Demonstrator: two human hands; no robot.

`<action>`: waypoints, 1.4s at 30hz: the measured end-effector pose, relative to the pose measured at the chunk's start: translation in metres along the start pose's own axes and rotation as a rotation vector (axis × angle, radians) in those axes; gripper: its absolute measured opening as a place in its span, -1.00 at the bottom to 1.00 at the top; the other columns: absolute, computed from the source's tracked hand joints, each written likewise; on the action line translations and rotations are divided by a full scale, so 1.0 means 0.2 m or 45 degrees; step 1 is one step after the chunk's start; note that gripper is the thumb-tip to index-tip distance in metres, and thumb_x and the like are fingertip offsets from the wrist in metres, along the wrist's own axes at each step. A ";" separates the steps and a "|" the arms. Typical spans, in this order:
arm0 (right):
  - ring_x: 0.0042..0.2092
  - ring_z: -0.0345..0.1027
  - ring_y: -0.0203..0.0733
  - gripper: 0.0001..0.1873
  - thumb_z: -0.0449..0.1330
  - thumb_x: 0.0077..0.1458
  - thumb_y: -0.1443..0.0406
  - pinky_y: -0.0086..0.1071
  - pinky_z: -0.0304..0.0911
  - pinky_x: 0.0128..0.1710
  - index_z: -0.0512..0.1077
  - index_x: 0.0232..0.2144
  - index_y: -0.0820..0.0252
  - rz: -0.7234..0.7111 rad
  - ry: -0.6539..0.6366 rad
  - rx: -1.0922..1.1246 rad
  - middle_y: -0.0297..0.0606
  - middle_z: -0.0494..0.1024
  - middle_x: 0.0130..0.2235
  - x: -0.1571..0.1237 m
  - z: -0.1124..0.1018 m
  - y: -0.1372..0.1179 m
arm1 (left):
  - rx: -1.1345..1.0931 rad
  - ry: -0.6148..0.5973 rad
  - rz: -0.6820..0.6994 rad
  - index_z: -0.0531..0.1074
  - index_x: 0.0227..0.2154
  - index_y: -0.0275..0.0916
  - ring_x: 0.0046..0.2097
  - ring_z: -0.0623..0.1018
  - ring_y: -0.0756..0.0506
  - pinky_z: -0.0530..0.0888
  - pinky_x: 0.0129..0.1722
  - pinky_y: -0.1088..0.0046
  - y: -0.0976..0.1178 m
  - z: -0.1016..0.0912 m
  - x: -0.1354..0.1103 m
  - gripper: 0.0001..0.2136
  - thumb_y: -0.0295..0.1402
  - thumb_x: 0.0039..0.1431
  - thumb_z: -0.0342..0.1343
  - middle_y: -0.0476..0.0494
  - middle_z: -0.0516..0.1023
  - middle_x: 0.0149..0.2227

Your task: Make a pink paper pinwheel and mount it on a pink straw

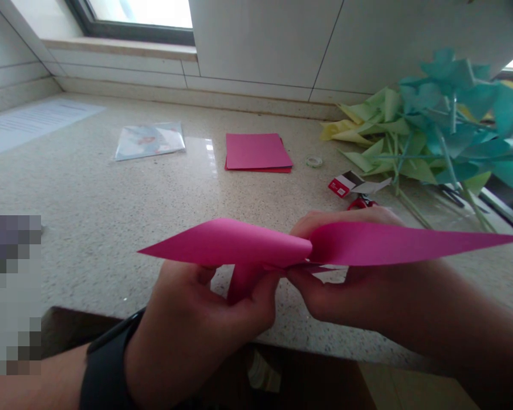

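A bright pink folded paper (239,245) spans the space in front of me, with pointed petal-like wings to the left and right. My left hand (205,313) is closed on its lower middle, thumb pressed near the centre fold. From the other side my right hand (337,290) pinches the same paper, thumb and fingertip close to the left thumb. The right wing covers part of my right hand. Both hands hold the paper just above the counter's front edge. A dark band sits on my left wrist.
On the speckled counter (171,199) lie a stack of pink paper sheets (256,151), a clear packet (149,140), a tape roll (314,162), a small red-and-white box (344,185) and red-handled scissors (361,203). Green and teal paper flowers (453,125) fill the right. A printed sheet (34,125) lies left.
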State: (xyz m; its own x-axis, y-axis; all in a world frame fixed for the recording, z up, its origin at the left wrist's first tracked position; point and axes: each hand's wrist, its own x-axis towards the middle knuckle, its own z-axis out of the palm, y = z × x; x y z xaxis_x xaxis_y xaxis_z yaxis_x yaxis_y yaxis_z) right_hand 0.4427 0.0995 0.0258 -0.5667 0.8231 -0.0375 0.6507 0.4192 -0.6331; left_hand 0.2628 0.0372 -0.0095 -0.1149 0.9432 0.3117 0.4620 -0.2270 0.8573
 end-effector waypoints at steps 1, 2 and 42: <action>-0.47 0.42 -0.18 -0.89 0.30 -0.09 0.18 -0.34 0.30 -0.47 0.60 -0.45 0.01 -0.005 0.020 -0.010 -0.36 0.54 -0.52 0.00 0.00 0.00 | -0.003 0.004 -0.008 0.57 -0.40 -0.11 -0.44 0.57 -0.04 0.57 -0.35 0.49 0.00 0.00 0.00 -0.89 -0.45 0.00 0.22 0.12 0.47 -0.60; -0.46 0.42 -0.17 -0.89 0.30 -0.09 0.18 -0.33 0.32 -0.44 0.60 -0.45 0.01 -0.019 0.047 -0.021 -0.36 0.53 -0.52 0.00 0.00 0.00 | -0.007 0.011 -0.019 0.56 -0.41 -0.11 -0.45 0.56 -0.03 0.58 -0.35 0.49 0.00 0.00 0.00 -0.90 -0.45 0.00 0.22 0.13 0.45 -0.62; -0.41 0.45 -0.22 -0.81 0.46 -0.18 0.27 -0.41 0.30 -0.48 0.61 -0.41 0.06 -0.160 0.009 0.178 -0.37 0.61 -0.39 -0.02 -0.05 0.03 | -0.127 -0.024 -0.066 0.57 -0.40 -0.11 -0.38 0.64 -0.07 0.61 -0.32 0.47 0.01 -0.01 0.00 -0.86 -0.50 -0.02 0.25 0.09 0.64 -0.45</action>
State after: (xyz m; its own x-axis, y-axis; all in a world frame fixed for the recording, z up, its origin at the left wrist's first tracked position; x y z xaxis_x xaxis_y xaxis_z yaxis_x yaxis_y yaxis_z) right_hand 0.4527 0.1024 0.0299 -0.6352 0.7705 0.0539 0.4983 0.4621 -0.7336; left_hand 0.2627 0.0363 -0.0076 -0.1196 0.9584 0.2592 0.3660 -0.2001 0.9088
